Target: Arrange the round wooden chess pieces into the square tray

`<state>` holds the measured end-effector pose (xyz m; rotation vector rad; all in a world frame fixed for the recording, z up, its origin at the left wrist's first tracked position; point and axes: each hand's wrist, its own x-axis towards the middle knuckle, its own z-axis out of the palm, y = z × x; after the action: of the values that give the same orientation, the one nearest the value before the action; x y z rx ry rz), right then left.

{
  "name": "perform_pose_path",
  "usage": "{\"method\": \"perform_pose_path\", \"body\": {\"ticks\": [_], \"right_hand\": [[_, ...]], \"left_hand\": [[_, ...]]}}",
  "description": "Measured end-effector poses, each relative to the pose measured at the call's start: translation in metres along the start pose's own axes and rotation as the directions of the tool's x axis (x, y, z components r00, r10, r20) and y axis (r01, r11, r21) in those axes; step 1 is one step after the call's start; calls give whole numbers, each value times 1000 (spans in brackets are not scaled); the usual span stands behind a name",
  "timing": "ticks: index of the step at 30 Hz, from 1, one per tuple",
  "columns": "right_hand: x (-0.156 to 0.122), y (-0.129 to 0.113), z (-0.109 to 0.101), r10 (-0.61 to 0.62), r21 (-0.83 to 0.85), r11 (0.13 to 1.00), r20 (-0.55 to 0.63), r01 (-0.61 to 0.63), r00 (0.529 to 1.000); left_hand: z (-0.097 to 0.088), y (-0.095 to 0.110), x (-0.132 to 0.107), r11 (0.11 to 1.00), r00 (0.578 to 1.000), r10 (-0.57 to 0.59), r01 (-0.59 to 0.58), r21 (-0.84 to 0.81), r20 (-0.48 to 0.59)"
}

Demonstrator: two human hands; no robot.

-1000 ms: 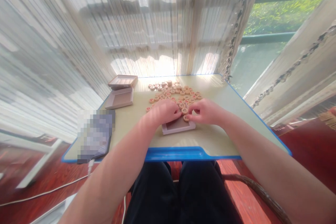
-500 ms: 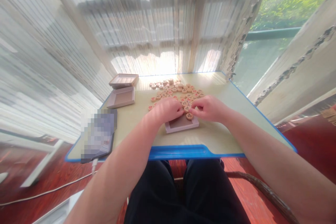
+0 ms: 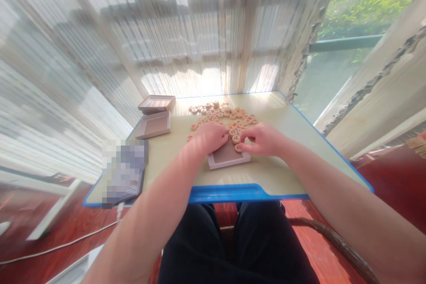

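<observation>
A shallow, pale box tray (image 3: pixel 229 163) lies near the front of the table. Along its right side runs a short line of round wooden xiangqi pieces with dark characters. My right hand (image 3: pixel 262 139) is closed at that line, its thumb and finger against the nearest xiangqi piece (image 3: pixel 238 147). Just behind it is another xiangqi piece (image 3: pixel 236 139). My left hand (image 3: pixel 212 136) curls over the tray's back left part, fingertips beside the farther pieces; what they hold, if anything, is hidden. Beyond both hands spreads a loose heap of xiangqi pieces (image 3: pixel 219 114), red and dark.
At the table's left stand an open box tray (image 3: pixel 153 125) and another box part (image 3: pixel 156 102) behind it. A tablet-like device (image 3: pixel 133 182) with a white cable lies at the left front. The table (image 3: pixel 282 177) has a blue edge (image 3: pixel 229 192). Sheer curtains (image 3: pixel 186 31) hang behind.
My right hand has shifted slightly down, its thumb now against the nearest piece. That piece sits a little further left. My left hand has moved slightly left.
</observation>
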<state>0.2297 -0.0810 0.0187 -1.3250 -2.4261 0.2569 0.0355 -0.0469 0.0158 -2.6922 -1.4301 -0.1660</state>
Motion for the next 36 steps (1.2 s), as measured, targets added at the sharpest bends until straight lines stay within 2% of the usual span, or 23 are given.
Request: {"method": "perform_pose_path", "body": {"ticks": [6, 12, 16, 21, 24, 26, 28, 31, 32, 34, 36], "right_hand": [[0, -2, -1, 1, 14, 1000, 13, -1, 1000], [0, -1, 0, -24, 1, 1000, -13, 24, 1000], [2, 1, 5, -51, -7, 999, -119, 51, 992], [9, 9, 12, 25, 8, 1000, -276, -24, 961], [13, 18, 15, 70, 34, 997, -294, -63, 953], [16, 25, 16, 123, 68, 992, -308, -107, 943], [19, 33, 17, 210, 128, 976, -331, -176, 920], [24, 45, 18, 283, 161, 958, -394, -237, 875], [25, 49, 18, 278, 137, 961, -418, -242, 865], [27, 55, 19, 265, 67, 962, -443, -263, 856], [27, 60, 20, 300, 24, 947, -423, -321, 855]], "left_hand": [[6, -2, 4, 1000, 1000, 9, -9, 23, 21], [4, 0, 4, 999, 1000, 13, -14, 42, 13], [0, 2, 3, 999, 1000, 5, -5, 32, 14], [0, 5, 3, 1000, 1000, -5, 4, 30, 11], [0, 0, 3, 1000, 999, -12, 12, 3, -31], [0, -9, 4, 997, 992, -73, 71, -29, -107], [0, -23, 5, 979, 952, -204, 193, -69, -227], [4, -46, 8, 904, 839, -428, 397, -159, -338], [7, -52, 10, 878, 809, -478, 432, -205, -342], [15, -61, 14, 822, 787, -548, 444, -358, -284], [23, -66, 18, 690, 751, -635, 449, -568, -178]]}}
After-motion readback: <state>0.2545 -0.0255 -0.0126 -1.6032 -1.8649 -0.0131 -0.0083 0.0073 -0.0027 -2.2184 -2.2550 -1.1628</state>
